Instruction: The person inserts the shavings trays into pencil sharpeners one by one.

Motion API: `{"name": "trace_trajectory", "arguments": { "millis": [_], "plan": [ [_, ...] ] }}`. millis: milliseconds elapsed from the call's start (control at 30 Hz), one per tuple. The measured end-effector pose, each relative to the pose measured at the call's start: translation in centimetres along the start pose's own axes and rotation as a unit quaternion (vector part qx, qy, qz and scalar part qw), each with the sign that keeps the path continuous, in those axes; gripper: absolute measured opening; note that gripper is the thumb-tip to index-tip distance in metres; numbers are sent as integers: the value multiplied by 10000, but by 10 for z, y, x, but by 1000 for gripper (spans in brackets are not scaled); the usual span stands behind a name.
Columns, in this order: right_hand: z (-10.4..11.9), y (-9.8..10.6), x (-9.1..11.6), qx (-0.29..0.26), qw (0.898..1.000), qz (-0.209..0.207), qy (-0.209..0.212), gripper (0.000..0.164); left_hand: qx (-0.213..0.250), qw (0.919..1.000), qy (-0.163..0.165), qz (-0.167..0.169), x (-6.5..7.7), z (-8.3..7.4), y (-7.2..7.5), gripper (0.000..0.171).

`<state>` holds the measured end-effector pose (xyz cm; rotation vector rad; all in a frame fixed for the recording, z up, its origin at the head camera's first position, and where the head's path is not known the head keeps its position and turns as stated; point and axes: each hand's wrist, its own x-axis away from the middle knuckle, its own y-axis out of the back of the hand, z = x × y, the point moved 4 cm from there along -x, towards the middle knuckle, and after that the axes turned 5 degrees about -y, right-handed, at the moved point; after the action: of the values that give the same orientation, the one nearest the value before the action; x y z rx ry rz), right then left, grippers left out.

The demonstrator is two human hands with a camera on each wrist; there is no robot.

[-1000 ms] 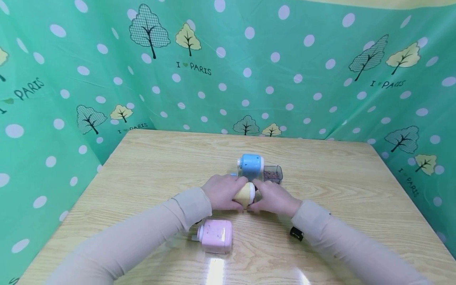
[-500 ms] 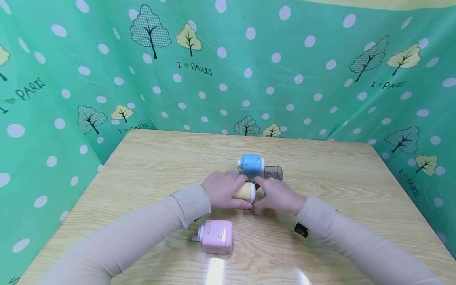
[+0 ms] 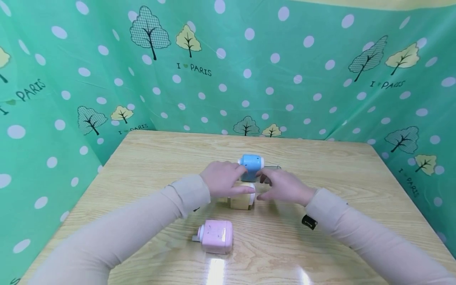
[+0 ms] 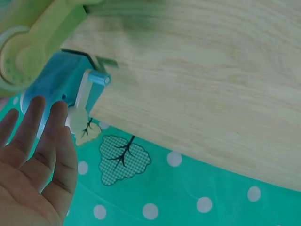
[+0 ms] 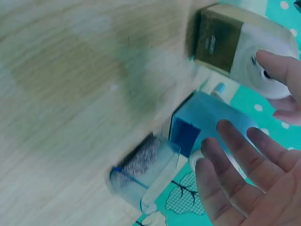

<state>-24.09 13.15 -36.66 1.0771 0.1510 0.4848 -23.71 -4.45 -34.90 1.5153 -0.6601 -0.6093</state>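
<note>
A yellow hand-crank pencil sharpener [image 3: 241,201] stands on the table between my hands. My left hand [image 3: 223,180] is spread over its crank side, with the thumb across its top in the head view. My right hand [image 3: 286,187] is off its white face, fingers apart and holding nothing. Just behind stands a blue pencil sharpener [image 3: 251,164]; its crank shows in the left wrist view. In the right wrist view, a clear shavings drawer [image 5: 146,172] lies beside the blue sharpener, with dark shavings inside. My right hand partly hides this drawer in the head view.
A pink pencil sharpener [image 3: 217,236] stands nearer to me on the wooden table [image 3: 171,158], its crank pointing left. Behind the table hangs a green dotted curtain [image 3: 221,99].
Both hands have let go of the yellow pencil sharpener. The left hand has lifted up and away from me, and the right has drawn off to the right.
</note>
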Motion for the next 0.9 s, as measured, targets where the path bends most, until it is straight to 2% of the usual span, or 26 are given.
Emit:
{"name": "trace_trajectory", "arguments": {
  "millis": [300,567,733,900],
  "plan": [
    [-12,18,-6,147,9987,-427,-239,59,-223,9997,63,-108,-12,8,6,74],
    [-28,21,-12,218,9963,-784,-281,55,-382,9991,184,-54,-26,12,8,75],
    [-38,18,-14,293,9955,-818,-387,64,-619,9976,287,-103,-33,16,7,77],
    [-52,15,-19,190,9955,-767,-527,77,-599,9973,402,-120,-38,18,9,77]
  ]
}}
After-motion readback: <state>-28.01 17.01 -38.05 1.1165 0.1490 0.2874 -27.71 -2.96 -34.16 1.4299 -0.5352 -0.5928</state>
